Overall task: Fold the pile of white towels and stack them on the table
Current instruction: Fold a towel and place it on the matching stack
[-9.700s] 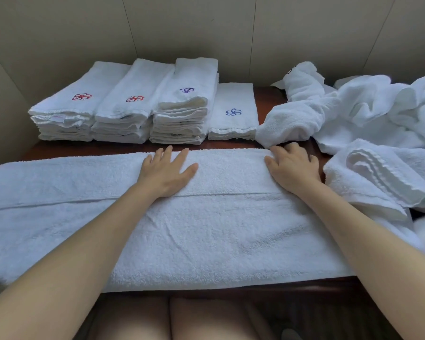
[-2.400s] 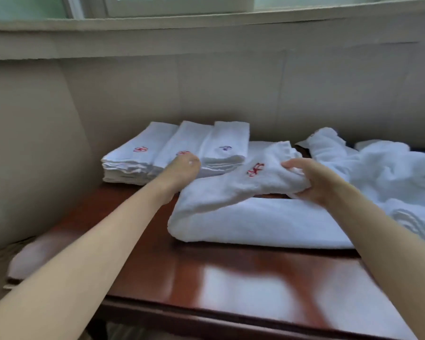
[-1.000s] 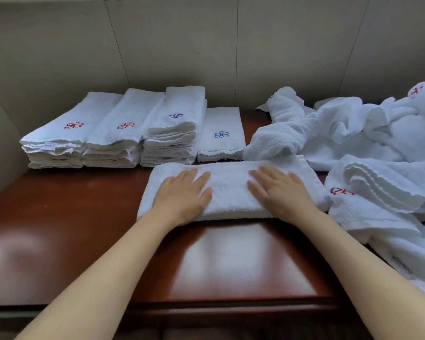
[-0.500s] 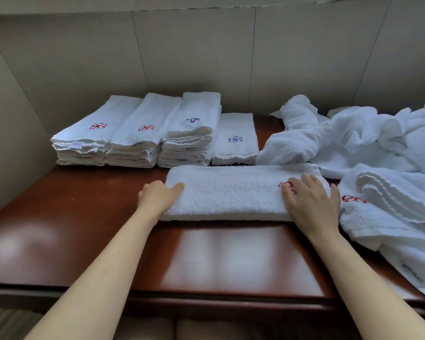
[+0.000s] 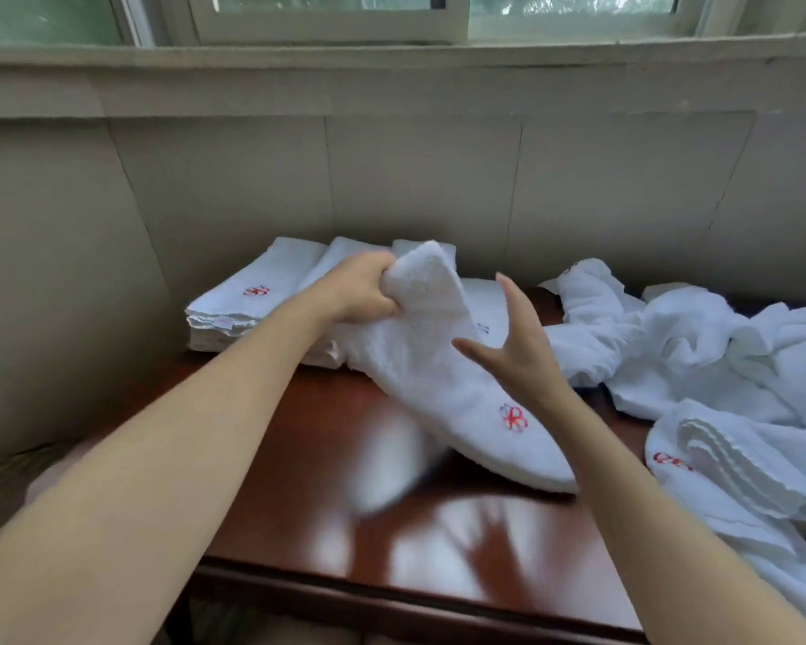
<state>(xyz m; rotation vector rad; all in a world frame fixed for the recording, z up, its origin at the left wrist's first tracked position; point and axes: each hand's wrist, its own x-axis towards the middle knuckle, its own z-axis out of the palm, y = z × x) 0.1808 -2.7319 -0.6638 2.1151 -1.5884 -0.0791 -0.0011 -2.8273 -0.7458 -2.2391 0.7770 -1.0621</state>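
The left hand (image 5: 364, 290) grips one end of a folded towel (image 5: 438, 365), lifting it off the table (image 5: 299, 458). The right hand (image 5: 517, 346) is open beside it. One pile (image 5: 699, 346) lies right; stacks (image 5: 252, 295) behind, count unclear.

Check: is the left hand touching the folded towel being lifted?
Touching. The head view shows the left hand gripping the raised end of the towel, fingers curled into the cloth.

Open counter in front, towels behind and right

Bare counter (image 5: 299, 458) lies near the front edge; folded stacks (image 5: 247, 300) block the back left, and the loose towel pile (image 5: 699, 346) crowds the right.
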